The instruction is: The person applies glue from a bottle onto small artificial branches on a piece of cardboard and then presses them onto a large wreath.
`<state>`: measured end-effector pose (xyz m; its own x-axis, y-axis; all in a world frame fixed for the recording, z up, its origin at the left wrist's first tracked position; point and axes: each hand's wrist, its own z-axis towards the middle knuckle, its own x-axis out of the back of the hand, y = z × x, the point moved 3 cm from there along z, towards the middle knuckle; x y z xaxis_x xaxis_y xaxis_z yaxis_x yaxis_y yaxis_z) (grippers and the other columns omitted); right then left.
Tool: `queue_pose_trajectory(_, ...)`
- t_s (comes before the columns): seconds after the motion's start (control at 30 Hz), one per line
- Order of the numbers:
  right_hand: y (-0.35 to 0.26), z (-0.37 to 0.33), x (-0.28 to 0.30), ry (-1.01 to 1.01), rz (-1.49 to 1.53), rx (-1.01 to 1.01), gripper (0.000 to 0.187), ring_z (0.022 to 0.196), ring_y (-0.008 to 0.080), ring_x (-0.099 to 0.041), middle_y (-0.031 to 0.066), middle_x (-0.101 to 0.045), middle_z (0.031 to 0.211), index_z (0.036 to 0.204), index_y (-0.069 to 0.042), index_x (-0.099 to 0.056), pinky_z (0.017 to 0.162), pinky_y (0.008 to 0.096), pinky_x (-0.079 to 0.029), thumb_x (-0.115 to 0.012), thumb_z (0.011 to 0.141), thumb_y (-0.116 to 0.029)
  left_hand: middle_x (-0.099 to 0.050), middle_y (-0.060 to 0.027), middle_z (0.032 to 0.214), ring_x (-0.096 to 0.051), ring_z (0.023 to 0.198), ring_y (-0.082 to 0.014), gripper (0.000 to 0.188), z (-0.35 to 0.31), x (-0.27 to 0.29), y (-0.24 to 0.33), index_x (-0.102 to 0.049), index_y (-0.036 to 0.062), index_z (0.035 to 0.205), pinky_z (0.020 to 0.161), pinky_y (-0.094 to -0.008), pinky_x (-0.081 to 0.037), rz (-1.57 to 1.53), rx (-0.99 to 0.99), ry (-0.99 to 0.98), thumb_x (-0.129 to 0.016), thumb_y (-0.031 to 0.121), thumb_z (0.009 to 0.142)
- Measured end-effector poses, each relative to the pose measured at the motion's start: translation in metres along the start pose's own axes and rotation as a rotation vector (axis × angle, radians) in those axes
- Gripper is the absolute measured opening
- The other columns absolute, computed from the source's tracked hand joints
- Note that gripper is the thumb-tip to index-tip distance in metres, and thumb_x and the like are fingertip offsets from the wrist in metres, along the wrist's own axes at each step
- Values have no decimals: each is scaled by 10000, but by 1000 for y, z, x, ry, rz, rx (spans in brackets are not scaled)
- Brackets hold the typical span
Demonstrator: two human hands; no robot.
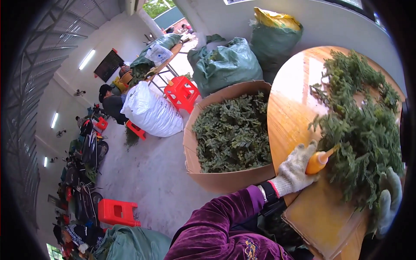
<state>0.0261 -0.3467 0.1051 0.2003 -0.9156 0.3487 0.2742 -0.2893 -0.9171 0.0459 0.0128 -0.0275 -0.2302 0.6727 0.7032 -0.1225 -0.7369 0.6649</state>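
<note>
In a pale knitted glove, my left hand [296, 168] is closed around an orange squeeze bottle [317, 163]. Its tapered nozzle points up and right, its tip at the edge of a ring-shaped bunch of green artificial sprigs [362, 130]. The sprigs lie on a round wooden table [288, 108]. At the far right edge of the view, my gloved right hand [389, 201] rests against the near right side of the greenery. Two of its fingers show stretched and apart; the rest is cut off or hidden.
A cardboard box [225, 177] full of loose sprigs stands against the table's left side. A flat cardboard piece [325, 221] lies at the near edge. Beyond are green sacks [229, 65], a white sack [151, 110], red stools [182, 93] and a seated person [113, 104].
</note>
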Motion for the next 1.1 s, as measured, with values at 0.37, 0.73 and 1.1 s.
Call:
queue_pose_trajectory(0.37,6,-34,-39,197,673,-7,555,959,241,-704,149,-726,1153,1352,7,-599,859,377,-563,-473,1067,-452,-632,-230,1295,-647,1160,-373,1001,-29,-9,-10,-464,13,1468,982,-434,-540,-17,-43,131,-919,377,654)
queue_pose_trajectory(0.73,32,-156,-19,391,353,-99,370,832,165,-677,92,-728,1080,1314,-7,-624,706,292,-549,-582,1037,-249,-695,-158,1245,-695,1090,-316,953,-42,-5,4,-439,69,1506,960,-423,-530,-4,3,126,-876,399,726)
queue_pose_trajectory(1.1,118,-206,-20,477,151,-43,374,1007,132,-651,76,-694,1182,1338,6,-615,872,290,-553,-652,1003,-157,-690,-141,1255,-678,1124,-322,906,-44,-11,-1,-441,112,1504,984,-455,-508,81,6,153,-819,459,757)
